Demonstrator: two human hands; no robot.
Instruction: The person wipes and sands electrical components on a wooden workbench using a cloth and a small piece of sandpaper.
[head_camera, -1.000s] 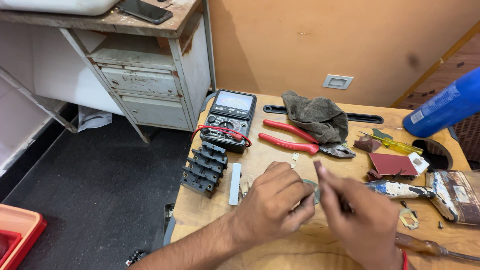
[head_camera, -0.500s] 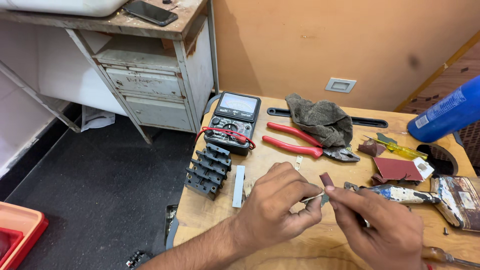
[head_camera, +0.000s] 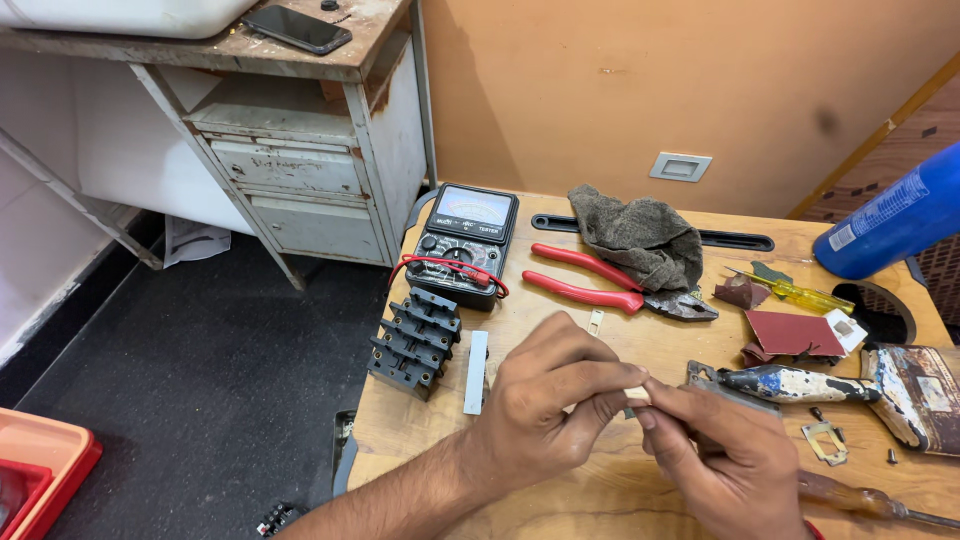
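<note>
A: What are the two hands doing?

B: The left hand (head_camera: 545, 400) and the right hand (head_camera: 725, 465) meet over the front part of the wooden bench (head_camera: 560, 510). The fingers of both hands are narrow, and they pinch together one small pale piece (head_camera: 636, 396). It is held between the fingertips, a little above the bench. What kind of piece it is, I cannot tell; it is too small.

A: What lies close to the hands?

B: Just to the left of the left hand there is a thin grey strip (head_camera: 476, 372), and beside it a black terminal block (head_camera: 415, 342). Behind them stands an analog multimeter (head_camera: 466, 243) with a red lead over it.

A: And on the other side?

B: Red-handled pliers (head_camera: 610, 282) lie behind the hands, with the jaws under a grey cloth (head_camera: 637, 238). Near the right hand lies a paint-stained tool (head_camera: 800, 384), and further back red-brown sandpaper (head_camera: 790, 333).
</note>
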